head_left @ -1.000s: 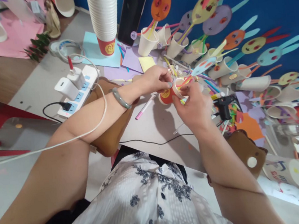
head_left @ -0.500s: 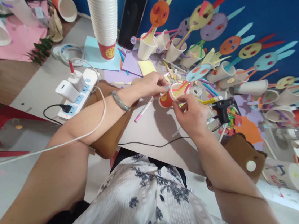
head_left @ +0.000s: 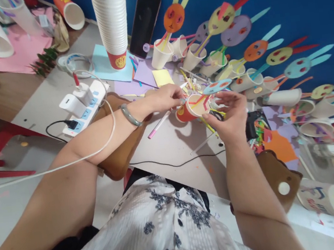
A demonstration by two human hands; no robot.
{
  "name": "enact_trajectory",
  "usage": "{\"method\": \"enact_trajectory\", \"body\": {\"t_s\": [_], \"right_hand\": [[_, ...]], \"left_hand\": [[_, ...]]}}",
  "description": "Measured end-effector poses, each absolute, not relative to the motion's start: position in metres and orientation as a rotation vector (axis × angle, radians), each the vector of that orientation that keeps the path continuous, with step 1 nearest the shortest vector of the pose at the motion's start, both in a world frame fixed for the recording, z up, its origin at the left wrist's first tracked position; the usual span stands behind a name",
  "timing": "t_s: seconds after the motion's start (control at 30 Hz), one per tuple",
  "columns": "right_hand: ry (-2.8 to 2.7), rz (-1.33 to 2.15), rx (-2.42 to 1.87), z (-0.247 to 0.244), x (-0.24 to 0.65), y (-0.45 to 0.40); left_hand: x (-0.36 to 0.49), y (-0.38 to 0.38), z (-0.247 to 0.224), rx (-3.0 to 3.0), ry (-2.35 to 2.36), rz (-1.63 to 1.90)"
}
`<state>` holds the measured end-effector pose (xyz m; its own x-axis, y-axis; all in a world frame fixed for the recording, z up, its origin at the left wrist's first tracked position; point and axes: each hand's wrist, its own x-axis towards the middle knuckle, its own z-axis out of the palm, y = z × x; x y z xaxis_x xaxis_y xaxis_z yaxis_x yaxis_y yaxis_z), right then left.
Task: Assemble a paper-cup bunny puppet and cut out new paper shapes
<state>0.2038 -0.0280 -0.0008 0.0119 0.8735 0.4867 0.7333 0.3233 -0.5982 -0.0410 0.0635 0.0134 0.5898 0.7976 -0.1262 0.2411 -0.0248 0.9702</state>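
A red paper cup [head_left: 186, 111] lies tilted on the table, its white mouth turned to the right. Orange and red strips stand in it, and a light blue paper face [head_left: 217, 86] is above its mouth. My left hand [head_left: 168, 97] is pinched at the cup's left side; what sits between its fingertips is too small to make out. To the right of the cup my right hand [head_left: 229, 113] is spread, thumb near the rim and fingers apart, with nothing visibly held. A pink pen [head_left: 158, 125] lies below my left hand.
Behind stand a tall cup stack [head_left: 112, 26], a black phone [head_left: 144, 22] and several cups with paper rabbit faces. A power strip [head_left: 87, 110] lies left, its white cable crossing my left arm. A black glue gun [head_left: 250, 125] and paper scraps lie right.
My right hand has opened and moved right, off the cup's rim. My left hand stays at the cup, which has shifted slightly left in view.
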Motion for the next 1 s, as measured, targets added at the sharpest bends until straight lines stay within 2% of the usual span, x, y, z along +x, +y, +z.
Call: {"method": "enact_trajectory", "body": {"t_s": [0.17, 0.37, 0.67, 1.0], "right_hand": [[-1.944, 0.393, -1.447, -0.008, 0.205, -0.011], [-1.873, 0.553, -1.336, -0.004, 0.193, -0.005], [-1.758, 0.381, -1.406, -0.022, 0.196, -0.005], [-1.801, 0.354, -1.424, -0.023, 0.198, -0.011]], "left_hand": [[-0.043, 0.059, 0.022, 1.72, 0.972, 0.509], [-0.043, 0.058, 0.022, 1.711, 0.958, 0.521], [-0.042, 0.069, 0.008, 1.777, 0.884, 0.556], [-0.043, 0.069, 0.007, 1.798, 0.875, 0.62]]}}
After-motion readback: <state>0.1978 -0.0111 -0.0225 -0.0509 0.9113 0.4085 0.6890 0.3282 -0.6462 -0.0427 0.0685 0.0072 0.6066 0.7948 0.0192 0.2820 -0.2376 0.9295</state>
